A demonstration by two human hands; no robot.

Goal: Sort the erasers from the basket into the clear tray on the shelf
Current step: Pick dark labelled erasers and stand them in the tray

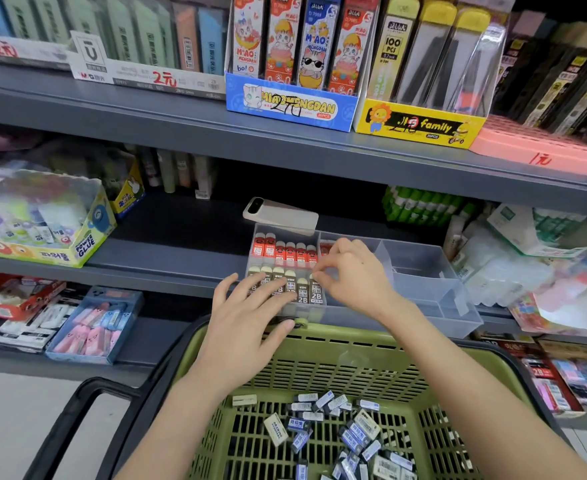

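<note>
Erasers (300, 289) at the clear tray's (423, 271) front stand braced by the flat left hand (250, 317); right hand (350, 275) pinches one eraser (316, 294) into line.

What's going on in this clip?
A person is filling a clear tray on a shop shelf with erasers. The left hand lies with straight fingers on the front row of 2B erasers. The right hand pinches the rightmost eraser in that row. Red-sleeved erasers stand behind. Many loose erasers lie in the green basket below, so sorting is unfinished.
</note>
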